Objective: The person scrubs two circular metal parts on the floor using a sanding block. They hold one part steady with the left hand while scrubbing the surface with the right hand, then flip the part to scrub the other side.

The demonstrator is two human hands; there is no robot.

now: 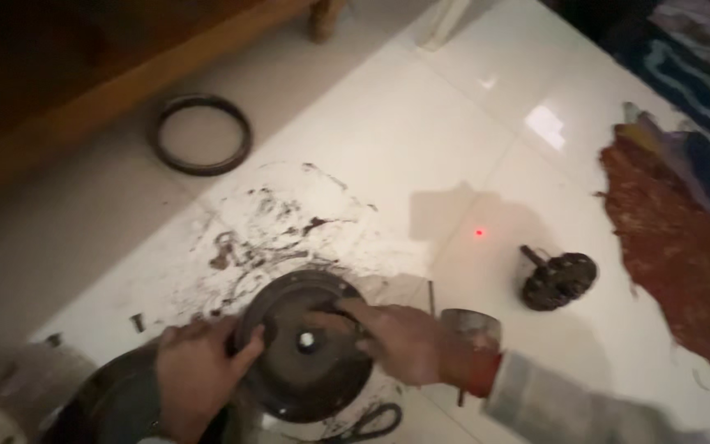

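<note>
- Left hand point(199, 366) is clamped on the left rim of a round dark metal disc point(306, 345), fingers curled over the edge and thumb on top. Looks like it's there to stop the disc from turning or sliding.
- Right hand point(400, 341) comes in from the right and lies across the top of the disc, fingers bent and gripping a raised bit near the middle. It's blurry, so I can't tell exactly what the fingertips have hold of.
- The disc sits on the white tiled floor point(421, 123) near the bottom of the view, right in front of the person, with a small pale hub at its centre. It seems to rest on a bigger dark round part, but that one is mostly hidden under the hands.
- Just behind the disc there's a messy patch of black grease smears point(277, 226) on the tiles.
- A dark rubber-looking ring point(203, 134) lies flat further back on the left, well clear of the hands, near a wooden furniture edge point(125, 90).
- Off to the right is a small dark geared piece with a stub shaft point(558, 278), lying on its own.
- A small metal cup point(470, 327) sits just beside the right wrist, close enough to get knocked.
- A reddish-brown rag or rug point(684, 263) covers the floor on the far right, and there's a tiny red light dot point(479, 233) on the tile.
</note>
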